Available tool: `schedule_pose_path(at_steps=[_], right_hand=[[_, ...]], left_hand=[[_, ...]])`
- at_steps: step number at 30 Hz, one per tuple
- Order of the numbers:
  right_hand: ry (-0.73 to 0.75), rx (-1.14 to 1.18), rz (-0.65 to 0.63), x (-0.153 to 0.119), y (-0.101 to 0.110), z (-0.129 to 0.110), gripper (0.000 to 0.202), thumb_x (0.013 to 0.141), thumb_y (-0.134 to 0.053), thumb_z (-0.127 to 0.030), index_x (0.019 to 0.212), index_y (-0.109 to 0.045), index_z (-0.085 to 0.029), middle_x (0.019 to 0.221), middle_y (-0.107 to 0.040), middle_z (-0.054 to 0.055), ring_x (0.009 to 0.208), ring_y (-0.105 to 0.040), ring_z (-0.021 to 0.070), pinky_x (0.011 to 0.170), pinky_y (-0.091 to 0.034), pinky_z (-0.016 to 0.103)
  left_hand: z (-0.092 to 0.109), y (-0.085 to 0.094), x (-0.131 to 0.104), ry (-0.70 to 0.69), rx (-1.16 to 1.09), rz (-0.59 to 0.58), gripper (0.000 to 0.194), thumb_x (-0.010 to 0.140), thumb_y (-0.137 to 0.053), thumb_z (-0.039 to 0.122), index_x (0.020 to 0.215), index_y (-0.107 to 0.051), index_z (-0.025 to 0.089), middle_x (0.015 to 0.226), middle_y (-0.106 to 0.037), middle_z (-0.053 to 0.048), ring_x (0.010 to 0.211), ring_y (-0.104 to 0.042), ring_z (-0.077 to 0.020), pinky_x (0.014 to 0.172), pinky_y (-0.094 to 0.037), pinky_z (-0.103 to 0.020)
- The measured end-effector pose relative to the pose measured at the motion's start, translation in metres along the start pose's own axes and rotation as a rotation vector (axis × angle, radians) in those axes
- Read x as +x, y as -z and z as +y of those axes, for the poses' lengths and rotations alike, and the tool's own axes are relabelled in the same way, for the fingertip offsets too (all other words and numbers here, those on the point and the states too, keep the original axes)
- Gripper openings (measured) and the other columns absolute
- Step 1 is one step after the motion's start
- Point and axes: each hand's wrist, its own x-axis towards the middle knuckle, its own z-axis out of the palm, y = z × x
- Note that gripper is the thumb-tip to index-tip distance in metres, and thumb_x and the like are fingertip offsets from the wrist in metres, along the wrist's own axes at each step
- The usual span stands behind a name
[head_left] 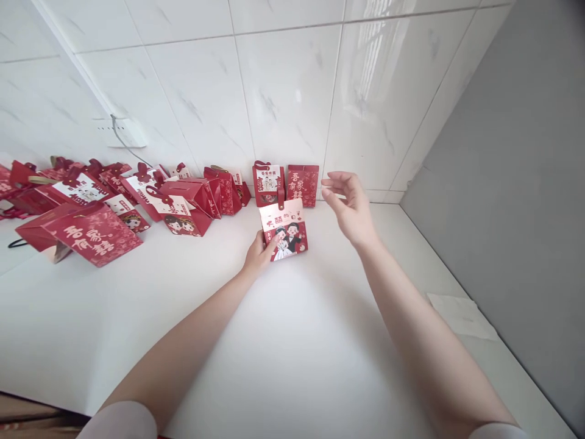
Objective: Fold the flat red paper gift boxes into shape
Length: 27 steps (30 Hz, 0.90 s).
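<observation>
On your left, a row of red gift boxes (pixel 196 194) crowds the white table (pixel 159 317) along the far wall, many with dark red strap handles; you can't see what they hold. At the near left of that row, a red box with white lettering (pixel 94 235) lies tilted. Farther right, a box with 2 cartoon faces (pixel 179 222) leans among the others. Above them is a wall socket (pixel 121 133) with a grey cable.

At the centre, your left hand (pixel 258 253) grips the bride-and-groom box (pixel 292 235) by its left edge, thumb on the front; whether its base touches the table, you can't tell, and its inside is hidden. Just beyond, 2 more boxes (pixel 304 185) stand side by side near the wall.

To their right, your right hand (pixel 350 207) is raised, thumb and fingers curved and slightly apart. At the far right lies a white sheet (pixel 461 315).
</observation>
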Motion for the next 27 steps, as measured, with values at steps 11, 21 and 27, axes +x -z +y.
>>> schedule_pose_path(at_steps=[11,21,27], right_hand=[[-0.433,0.136,-0.367,-0.064,-0.032,0.094,0.068,0.088,-0.055,-0.059,0.144,-0.035,-0.025,0.144,-0.052,0.008,0.128,-0.054,0.0237,0.107,-0.046,0.041],[-0.386,0.067,-0.411,-0.062,-0.024,0.095,0.057,0.09,-0.053,-0.059,0.132,-0.046,-0.022,0.133,-0.062,0.008,0.118,-0.061,0.0215,0.102,-0.047,0.037],[-0.343,-0.002,-0.413,-0.065,-0.022,0.094,0.058,0.092,-0.048,-0.059,0.138,-0.043,-0.024,0.139,-0.058,0.007,0.124,-0.058,0.0228,0.107,-0.044,0.039]], left_hand=[[-0.011,-0.001,0.007,-0.066,-0.23,-0.147,0.06,0.093,-0.036,0.064,0.132,-0.052,0.022,0.127,-0.066,-0.007,0.116,-0.062,-0.0244,0.103,-0.046,-0.038],[-0.004,0.001,0.003,-0.063,-0.293,-0.161,0.061,0.095,-0.034,0.062,0.14,-0.044,0.022,0.135,-0.06,-0.008,0.119,-0.061,-0.0235,0.104,-0.047,-0.037],[-0.003,0.001,-0.001,-0.177,-0.186,0.07,0.055,0.088,-0.051,0.062,0.127,-0.047,0.023,0.134,-0.058,-0.01,0.111,-0.062,-0.0225,0.091,-0.052,-0.033]])
